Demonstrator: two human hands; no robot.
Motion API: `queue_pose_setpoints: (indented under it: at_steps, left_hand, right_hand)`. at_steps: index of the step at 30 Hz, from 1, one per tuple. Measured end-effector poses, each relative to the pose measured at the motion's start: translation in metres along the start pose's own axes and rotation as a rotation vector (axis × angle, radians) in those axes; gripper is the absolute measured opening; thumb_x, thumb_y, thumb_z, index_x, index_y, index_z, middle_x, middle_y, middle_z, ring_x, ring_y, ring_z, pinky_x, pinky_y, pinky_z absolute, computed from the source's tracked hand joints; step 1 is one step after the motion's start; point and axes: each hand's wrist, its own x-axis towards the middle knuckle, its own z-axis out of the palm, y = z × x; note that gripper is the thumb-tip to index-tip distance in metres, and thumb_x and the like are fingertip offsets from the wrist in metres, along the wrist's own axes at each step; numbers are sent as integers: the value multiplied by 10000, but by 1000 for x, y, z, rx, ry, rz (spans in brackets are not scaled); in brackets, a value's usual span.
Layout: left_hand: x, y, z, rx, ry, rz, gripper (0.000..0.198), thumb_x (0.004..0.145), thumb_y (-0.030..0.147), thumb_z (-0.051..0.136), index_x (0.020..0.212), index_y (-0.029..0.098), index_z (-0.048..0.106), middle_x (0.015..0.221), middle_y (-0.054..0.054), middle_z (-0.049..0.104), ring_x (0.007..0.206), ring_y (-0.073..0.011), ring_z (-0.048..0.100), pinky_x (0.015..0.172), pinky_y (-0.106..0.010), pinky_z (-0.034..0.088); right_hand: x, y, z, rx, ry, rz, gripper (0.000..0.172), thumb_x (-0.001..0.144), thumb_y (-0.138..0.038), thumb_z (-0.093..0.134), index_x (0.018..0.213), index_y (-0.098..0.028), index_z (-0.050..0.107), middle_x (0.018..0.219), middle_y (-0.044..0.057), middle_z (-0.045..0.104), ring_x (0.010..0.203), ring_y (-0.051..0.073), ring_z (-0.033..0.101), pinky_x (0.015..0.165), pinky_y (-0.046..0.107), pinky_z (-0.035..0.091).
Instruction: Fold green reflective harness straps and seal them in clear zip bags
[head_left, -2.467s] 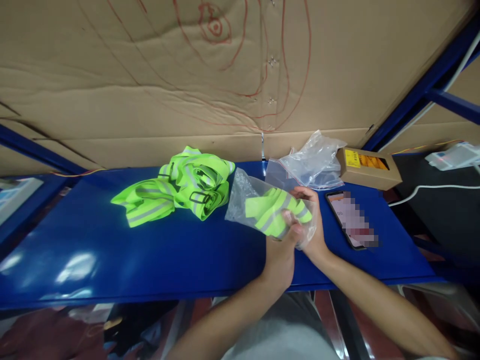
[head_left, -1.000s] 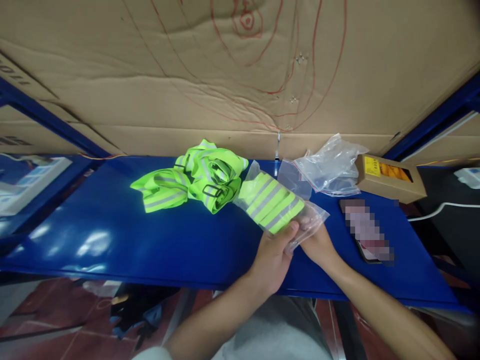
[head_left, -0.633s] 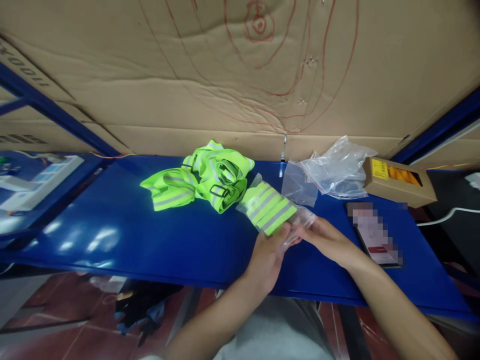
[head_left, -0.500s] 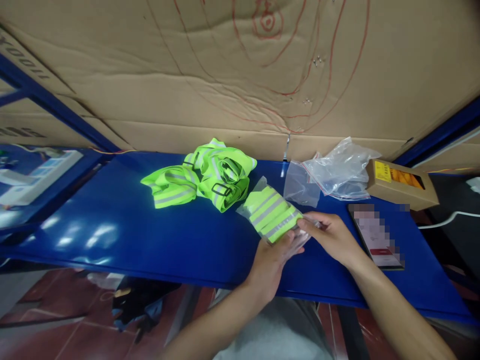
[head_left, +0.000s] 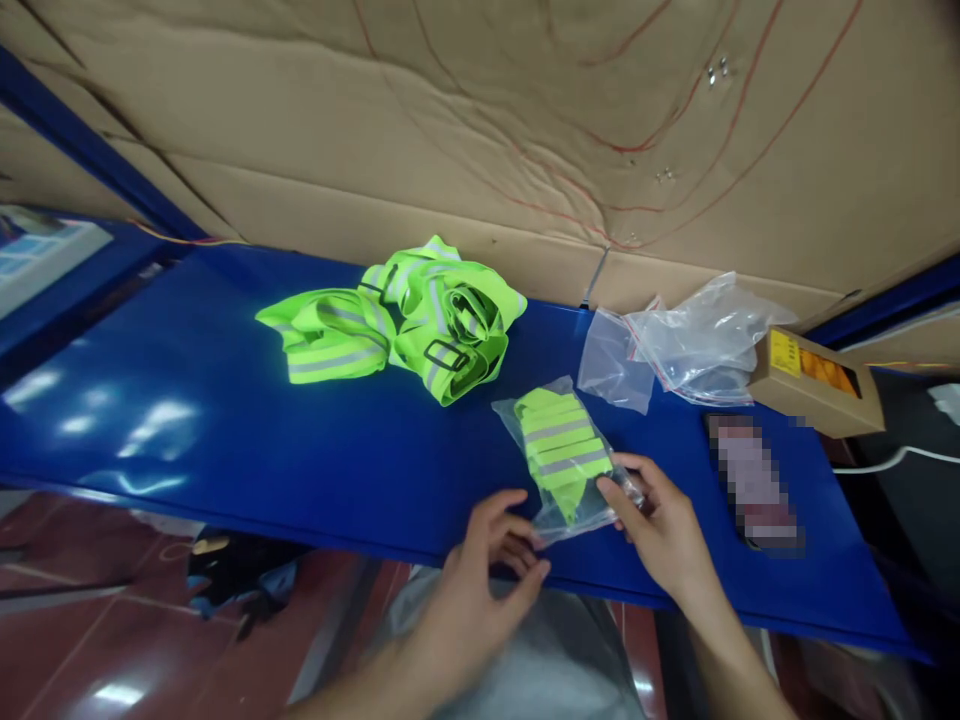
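A folded neon-yellow reflective strap [head_left: 559, 430] with grey stripes lies inside a clear plastic bag [head_left: 514, 412] above the blue table. My right hand [head_left: 660, 520] pinches the bag's right side between thumb and fingers. Just left of the bag's lower end, my left hand [head_left: 487, 570] has its fingers curved and apart, with nothing between them. Its fingertips come close to the bag's edge; whether they touch it I cannot tell. Farther back on the table sits a loose heap of neon reflective straps [head_left: 450, 320] with black buckles [head_left: 445, 354].
Clear zip bags [head_left: 697, 335] lie at the back right beside an open-windowed cardboard box [head_left: 817, 385] with orange contents. A phone [head_left: 754, 480] rests right of my right hand. Cardboard sheeting [head_left: 450, 120] stands behind the blue table [head_left: 225, 430].
My left hand has let go of the bag and drawn back down and left. My right hand still holds the bag, now turned more upright. The view has shifted.
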Motion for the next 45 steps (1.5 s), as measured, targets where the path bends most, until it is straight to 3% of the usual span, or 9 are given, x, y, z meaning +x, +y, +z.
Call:
queue_pose_setpoints:
  at_steps: [7, 9, 12, 15, 19, 22, 27, 36, 45]
  left_hand:
    - [36, 15, -28, 729, -184, 721, 470, 912, 83, 611, 1266, 372, 721, 1035, -66, 779, 954, -229, 714, 961, -401, 520]
    - [44, 33, -32, 678, -223, 770, 488, 890, 96, 668, 1269, 400, 720, 1113, -61, 787, 992, -240, 723, 977, -403, 502]
    - [52, 63, -35, 570, -268, 864, 536, 853, 104, 728, 1305, 391, 704, 1208, -58, 773, 1112, -268, 712, 1035, -410, 462]
    - [59, 92, -33, 536, -378, 939, 493, 830, 140, 755, 1290, 317, 722, 1133, -70, 795, 1054, -265, 731, 960, -366, 485]
    - [76, 113, -28, 477, -455, 781, 257, 897, 160, 672, 1111, 255, 778, 898, -57, 793, 812, -205, 730, 792, -308, 488]
    - [93, 103, -22, 372, -380, 594, 196, 993, 238, 570, 990, 208, 763, 875, -55, 768, 788, -170, 705, 745, -262, 488]
    - [116, 57, -11, 192, -211, 312, 273, 1010, 372, 546, 907, 166, 692, 840, -27, 707, 777, -148, 641, 712, -238, 468]
    - [136, 43, -18, -9, -251, 45, 279, 937, 430, 654, 912, 157, 705, 832, -10, 679, 774, -132, 597, 709, -232, 448]
    - [139, 44, -31, -205, -228, -148, 355, 845, 471, 767, 1006, 155, 780, 892, -46, 744, 786, -133, 640, 735, -246, 477]
  right_hand:
    - [-21, 2, 8, 120, 32, 38, 607, 955, -511, 645, 1489, -276, 478, 693, -10, 642, 556, 194, 617, 486, 300, 519]
    - [-28, -5, -1, -27, 159, -129, 547, 986, -497, 597, 1487, -295, 506, 956, 66, 692, 848, 242, 696, 690, 355, 588]
    - [-42, -24, -22, -251, 269, -485, 559, 964, -594, 580, 1443, -306, 588, 1382, 138, 569, 1274, 357, 567, 1009, 507, 519]
    - [-47, -51, -37, -285, 96, -767, 548, 898, -489, 732, 1403, -302, 630, 1193, 120, 677, 1092, 329, 660, 902, 473, 568]
    - [-21, -76, -41, -174, -63, -697, 333, 908, -155, 724, 1201, -311, 693, 926, 21, 733, 814, 189, 696, 718, 304, 568]
    - [13, -78, -37, -70, -240, -469, 171, 925, -271, 728, 1094, -270, 703, 956, 14, 739, 825, 164, 692, 724, 261, 554]
    - [59, -65, -13, 121, -498, -131, 241, 865, -397, 758, 852, -183, 648, 745, -25, 618, 668, 110, 558, 615, 224, 449]
    - [82, -45, 2, 344, -532, 97, 342, 746, -475, 846, 820, -169, 712, 696, -19, 623, 618, 99, 523, 595, 237, 400]
    - [84, -41, -8, 297, -352, 26, 400, 790, -550, 808, 819, -168, 696, 667, -11, 619, 586, 102, 529, 554, 241, 410]
